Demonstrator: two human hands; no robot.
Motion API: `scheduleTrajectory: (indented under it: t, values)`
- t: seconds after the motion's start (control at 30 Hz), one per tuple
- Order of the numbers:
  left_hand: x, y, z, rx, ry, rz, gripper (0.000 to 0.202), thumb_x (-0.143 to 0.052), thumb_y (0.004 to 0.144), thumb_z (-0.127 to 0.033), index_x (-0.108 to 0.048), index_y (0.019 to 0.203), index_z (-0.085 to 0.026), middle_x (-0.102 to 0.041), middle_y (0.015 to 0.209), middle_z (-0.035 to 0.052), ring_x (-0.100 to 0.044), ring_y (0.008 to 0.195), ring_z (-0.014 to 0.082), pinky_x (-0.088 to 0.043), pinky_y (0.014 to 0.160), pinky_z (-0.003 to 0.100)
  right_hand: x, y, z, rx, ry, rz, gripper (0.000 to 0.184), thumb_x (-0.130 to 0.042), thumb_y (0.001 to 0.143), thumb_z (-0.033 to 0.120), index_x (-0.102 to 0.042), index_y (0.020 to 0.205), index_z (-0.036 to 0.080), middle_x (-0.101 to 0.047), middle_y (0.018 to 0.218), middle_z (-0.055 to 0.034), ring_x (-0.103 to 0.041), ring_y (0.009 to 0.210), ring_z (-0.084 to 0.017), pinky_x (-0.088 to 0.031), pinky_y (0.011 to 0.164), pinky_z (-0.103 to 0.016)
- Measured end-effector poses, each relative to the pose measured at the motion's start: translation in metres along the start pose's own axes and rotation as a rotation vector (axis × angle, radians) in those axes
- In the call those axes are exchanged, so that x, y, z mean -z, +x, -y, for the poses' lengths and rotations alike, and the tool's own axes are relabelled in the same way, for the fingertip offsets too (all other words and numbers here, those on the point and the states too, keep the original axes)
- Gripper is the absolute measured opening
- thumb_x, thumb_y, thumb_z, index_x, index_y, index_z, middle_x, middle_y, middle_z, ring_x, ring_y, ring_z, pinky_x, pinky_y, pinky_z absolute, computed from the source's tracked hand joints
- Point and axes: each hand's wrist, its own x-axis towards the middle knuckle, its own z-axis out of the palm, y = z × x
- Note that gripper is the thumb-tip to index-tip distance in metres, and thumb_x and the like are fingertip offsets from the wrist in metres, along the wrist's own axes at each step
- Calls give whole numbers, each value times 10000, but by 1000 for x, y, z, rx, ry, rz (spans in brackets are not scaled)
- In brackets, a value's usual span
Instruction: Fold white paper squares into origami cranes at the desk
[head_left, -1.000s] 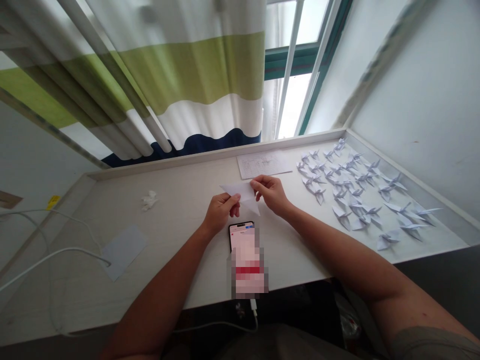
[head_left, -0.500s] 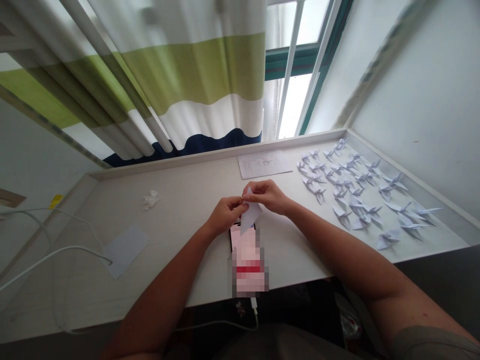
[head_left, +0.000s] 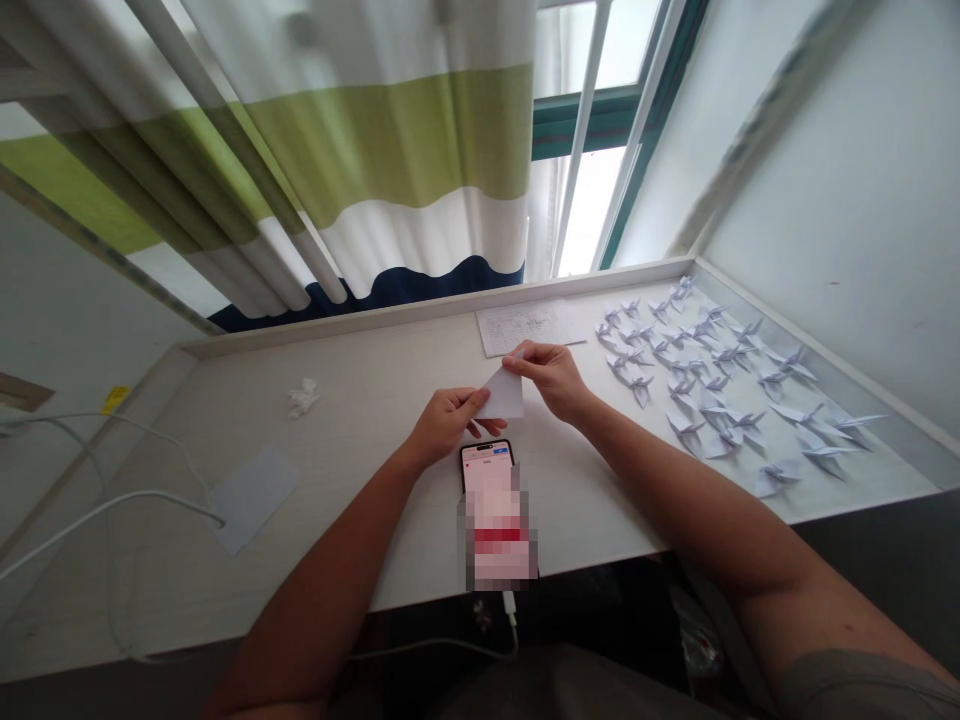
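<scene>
Between my hands, raised over the white table (head_left: 375,420), is a folded piece of white paper (head_left: 504,396) with a slanted upper left edge. My left hand (head_left: 452,420) pinches its left side, thumb on top and some fingers showing underneath. At the paper's top corner, my right hand (head_left: 546,370) grips it between thumb and fingers. A phone (head_left: 487,470) with a lit, partly blurred screen lies just below the paper, a white cable plugged into its near end. Many folded paper cranes (head_left: 716,410) stand spread across the table's right side.
A printed sheet (head_left: 529,328) lies behind my hands. To the left are a crumpled white tissue (head_left: 303,398) and a square of white paper (head_left: 255,498) with a cable (head_left: 127,497) over it. A raised rim (head_left: 420,305) borders the table's back, below the curtain (head_left: 390,150).
The paper has turned from a narrow point hanging toward the phone to a wider flat shape. My right hand has moved slightly up and away, and the phone's top now shows.
</scene>
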Motion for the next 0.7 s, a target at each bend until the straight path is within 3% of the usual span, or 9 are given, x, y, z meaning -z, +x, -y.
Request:
scheduleTrajectory:
  t: [0.17, 0.3, 0.4, 0.5, 0.6, 0.67, 0.7]
  values:
    - [0, 0, -1, 3, -25, 4, 607, -638, 930, -718, -715, 918, -116, -828, 915, 182, -777, 694, 219, -555, 605, 295, 7, 5, -6, -15, 38, -13, 364, -932, 728, 504, -714, 694, 214, -655, 737, 6, -575, 724, -136, -502, 716, -310]
    - [1, 1, 1, -56, -59, -125, 577, -630, 955, -680, -702, 1075, -120, -827, 1056, 185, -793, 751, 215, -552, 590, 269, 13, 7, -10, -130, 3, 164, 451, -841, 802, 637, -785, 842, 192, -734, 847, -48, -658, 810, -163, -546, 781, -333]
    - [3, 2, 0, -92, -67, -197, 558, -644, 965, -631, -662, 1213, -131, -800, 1202, 187, -807, 811, 215, -564, 593, 256, 12, 4, -11, -128, -67, 265, 433, -838, 818, 610, -818, 877, 181, -778, 892, -73, -682, 815, -165, -557, 802, -340]
    - [3, 2, 0, -74, -96, -199, 530, -653, 968, -591, -612, 1234, -134, -780, 1254, 201, -809, 807, 214, -581, 592, 263, 9, 2, -12, -67, -97, 247, 361, -855, 818, 545, -823, 844, 187, -786, 857, -54, -660, 754, -141, -545, 774, -320]
    - [0, 4, 5, -31, -95, -172, 451, -665, 960, -541, -569, 1174, -157, -796, 1172, 180, -804, 789, 219, -581, 584, 271, 8, 2, -12, -22, -117, 203, 349, -873, 789, 536, -807, 793, 193, -753, 754, -21, -632, 703, -132, -524, 725, -304]
    - [-1, 6, 9, -45, -48, -237, 396, -695, 931, -495, -531, 1121, -188, -789, 1125, 145, -798, 823, 227, -580, 588, 276, 8, 3, -13, -6, -138, 186, 364, -873, 779, 547, -797, 779, 191, -743, 730, -18, -638, 699, -141, -524, 715, -309]
    - [-2, 6, 11, -90, -15, -329, 397, -726, 901, -468, -499, 1098, -210, -773, 1133, 127, -792, 861, 231, -583, 597, 280, 8, 3, -13, -4, -146, 182, 369, -872, 776, 549, -792, 772, 189, -742, 725, -21, -645, 699, -146, -527, 715, -313]
